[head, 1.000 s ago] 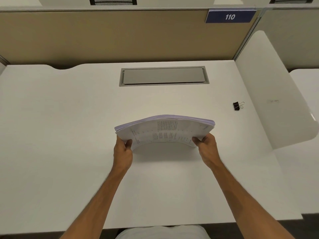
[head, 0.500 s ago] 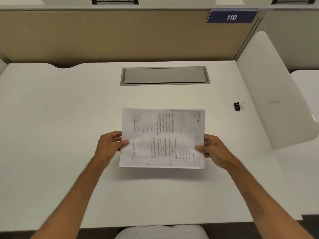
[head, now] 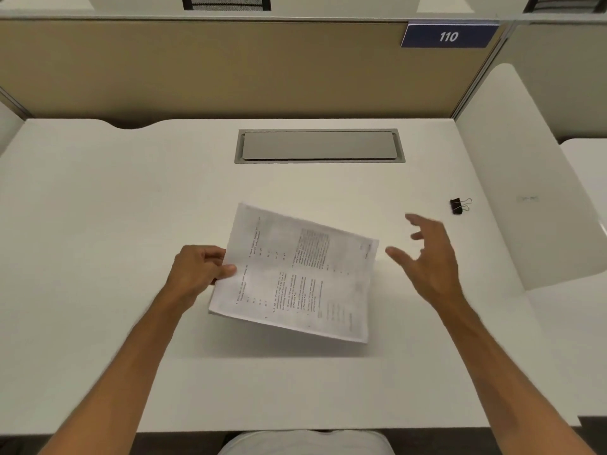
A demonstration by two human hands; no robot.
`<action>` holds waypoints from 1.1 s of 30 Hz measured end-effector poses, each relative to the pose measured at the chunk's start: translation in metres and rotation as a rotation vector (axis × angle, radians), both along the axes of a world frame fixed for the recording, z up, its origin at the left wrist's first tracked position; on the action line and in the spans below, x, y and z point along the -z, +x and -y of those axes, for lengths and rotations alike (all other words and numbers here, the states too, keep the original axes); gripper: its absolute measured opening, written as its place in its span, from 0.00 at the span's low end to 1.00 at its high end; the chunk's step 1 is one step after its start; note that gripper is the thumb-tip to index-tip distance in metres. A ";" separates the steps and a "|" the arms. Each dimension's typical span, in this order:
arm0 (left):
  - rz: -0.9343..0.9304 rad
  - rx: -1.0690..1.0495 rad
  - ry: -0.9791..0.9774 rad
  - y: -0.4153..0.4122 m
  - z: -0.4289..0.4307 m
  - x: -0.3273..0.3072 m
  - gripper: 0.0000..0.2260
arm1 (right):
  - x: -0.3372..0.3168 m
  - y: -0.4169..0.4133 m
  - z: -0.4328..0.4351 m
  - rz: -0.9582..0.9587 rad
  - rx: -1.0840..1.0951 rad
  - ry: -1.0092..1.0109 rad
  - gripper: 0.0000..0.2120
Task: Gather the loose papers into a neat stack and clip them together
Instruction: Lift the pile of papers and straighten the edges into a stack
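A stack of printed white papers (head: 297, 274) is held slightly above the white desk (head: 98, 224) near its middle, turned at an angle. My left hand (head: 197, 270) pinches the stack's left edge, thumb on top. Off the stack, my right hand (head: 430, 257) hovers to its right with the fingers spread and nothing in it. A small black binder clip (head: 457, 205) with wire handles lies on the desk further right and beyond that hand, a short way past the fingertips.
A grey cable hatch (head: 319, 146) is set into the desk's far middle. A tan partition (head: 213, 67) with a "110" sign (head: 448, 36) closes the back. A white side divider (head: 532, 178) stands along the right edge.
My right hand has let go of the stack and moved right, toward the clip. The stack, now in my left hand alone, has rotated and tilted.
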State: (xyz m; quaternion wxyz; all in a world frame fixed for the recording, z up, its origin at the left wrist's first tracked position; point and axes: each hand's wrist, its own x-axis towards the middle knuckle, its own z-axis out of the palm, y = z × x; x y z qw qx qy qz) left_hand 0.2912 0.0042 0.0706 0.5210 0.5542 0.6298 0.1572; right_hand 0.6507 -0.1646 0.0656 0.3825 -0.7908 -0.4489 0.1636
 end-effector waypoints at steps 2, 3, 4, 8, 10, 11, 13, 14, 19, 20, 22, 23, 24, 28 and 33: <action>-0.104 0.095 0.135 0.010 -0.003 -0.020 0.11 | -0.030 -0.010 -0.017 0.078 -0.134 0.008 0.33; -0.148 0.149 0.203 0.017 -0.004 -0.031 0.11 | -0.040 -0.016 -0.026 0.057 -0.215 -0.045 0.35; -0.183 0.208 0.264 0.025 -0.005 -0.043 0.11 | -0.050 -0.022 -0.035 0.031 -0.298 -0.127 0.37; -0.293 0.378 0.413 0.050 -0.003 -0.084 0.09 | -0.067 -0.032 -0.056 0.044 -0.539 -0.346 0.33; -0.341 0.438 0.475 0.058 -0.001 -0.101 0.10 | -0.070 -0.033 -0.059 -0.005 -0.588 -0.318 0.23; -0.372 0.463 0.508 0.062 0.001 -0.108 0.10 | -0.070 -0.035 -0.059 -0.029 -0.587 -0.299 0.18; -0.391 0.489 0.569 0.066 0.003 -0.121 0.10 | -0.069 -0.037 -0.058 -0.113 -0.532 -0.240 0.11; -0.358 0.482 0.594 0.067 0.003 -0.126 0.09 | -0.067 -0.037 -0.057 -0.164 -0.486 -0.200 0.09; 0.136 0.241 0.507 0.042 -0.006 -0.127 0.23 | -0.060 -0.032 -0.047 -0.376 -0.329 0.017 0.09; 0.240 0.203 0.432 0.034 -0.005 -0.118 0.27 | -0.059 -0.031 -0.044 -0.408 -0.313 0.051 0.08; 0.411 0.183 0.309 0.028 0.000 -0.096 0.29 | -0.057 -0.029 -0.039 -0.444 -0.283 0.101 0.08; 0.449 0.196 0.291 0.028 0.005 -0.085 0.26 | -0.057 -0.028 -0.038 -0.457 -0.273 0.116 0.08; 0.452 0.198 0.307 0.030 0.010 -0.076 0.21 | -0.056 -0.027 -0.036 -0.467 -0.263 0.127 0.08; 0.303 0.064 0.515 0.041 0.021 -0.057 0.11 | -0.051 -0.028 -0.034 -0.442 -0.244 0.133 0.10; 0.313 -0.043 0.640 0.046 0.031 -0.051 0.15 | -0.040 -0.032 -0.033 -0.422 -0.217 0.163 0.11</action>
